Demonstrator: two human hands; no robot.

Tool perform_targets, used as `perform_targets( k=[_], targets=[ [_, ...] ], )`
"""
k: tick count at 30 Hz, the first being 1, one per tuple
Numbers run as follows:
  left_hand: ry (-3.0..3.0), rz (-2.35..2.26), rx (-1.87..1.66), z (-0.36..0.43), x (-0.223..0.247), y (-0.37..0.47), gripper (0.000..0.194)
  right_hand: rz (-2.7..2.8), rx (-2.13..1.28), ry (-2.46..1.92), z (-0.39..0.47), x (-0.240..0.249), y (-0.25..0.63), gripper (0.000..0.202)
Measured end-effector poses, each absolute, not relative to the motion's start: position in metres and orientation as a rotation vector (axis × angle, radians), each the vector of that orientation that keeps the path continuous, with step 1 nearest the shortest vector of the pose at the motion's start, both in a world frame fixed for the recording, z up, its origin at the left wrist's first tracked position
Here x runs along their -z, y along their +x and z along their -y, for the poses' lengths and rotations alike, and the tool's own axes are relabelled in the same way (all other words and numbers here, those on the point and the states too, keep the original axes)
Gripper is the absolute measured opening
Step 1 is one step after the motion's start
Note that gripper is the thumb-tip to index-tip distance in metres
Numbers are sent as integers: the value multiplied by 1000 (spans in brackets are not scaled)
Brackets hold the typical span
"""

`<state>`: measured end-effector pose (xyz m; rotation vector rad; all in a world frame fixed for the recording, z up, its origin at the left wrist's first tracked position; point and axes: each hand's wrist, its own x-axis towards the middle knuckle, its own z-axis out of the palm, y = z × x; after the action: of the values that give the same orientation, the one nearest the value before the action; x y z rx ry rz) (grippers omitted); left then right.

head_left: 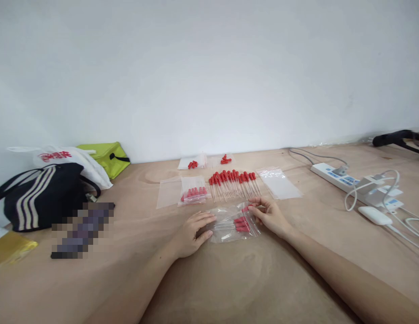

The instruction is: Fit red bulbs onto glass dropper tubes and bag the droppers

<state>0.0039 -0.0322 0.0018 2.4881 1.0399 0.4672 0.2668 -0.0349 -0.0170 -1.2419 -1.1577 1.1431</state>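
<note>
Clear plastic makes up the bag that we find flat on the wooden table, directly between the two hands. We count three red bulbs well inside it, their pale stems pointing left, and one further dropper at the upper right, by the bag's zip edge. Our right hand has thumb and fingers closed together on that dropper's red bulb. Our left hand is half open, thumb parted from the fingers, tips touching the bag's left edge; we cannot tell whether it presses or merely rests there. Just beyond the bag we record a row of droppers, red bulbs to the wall, stems toward us. Left of the row lies a packed pouch showing red bulbs; right of it, a flat pouch. Near the wall we note two small groups of red caps. At far left stand a black bag, a white sack and a green case; a pixelated item before them we cannot identify. At right lies a white power strip with cables.
</note>
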Motion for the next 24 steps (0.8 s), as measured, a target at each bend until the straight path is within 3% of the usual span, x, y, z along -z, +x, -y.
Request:
perform_targets(
  k=[10,18,24],
  targets=[
    [2495,-1025,-478,32,-3,5,37,1371,-1127,-1257,30,28,268,25],
    [2508,-1031,-473,32,-2,4,37,1421,-1303,-1127,33,26,267,29],
    [2594,-1014,-398,33,-3,5,35,1532,-479,-1597,-3,24,293,14]
  ],
)
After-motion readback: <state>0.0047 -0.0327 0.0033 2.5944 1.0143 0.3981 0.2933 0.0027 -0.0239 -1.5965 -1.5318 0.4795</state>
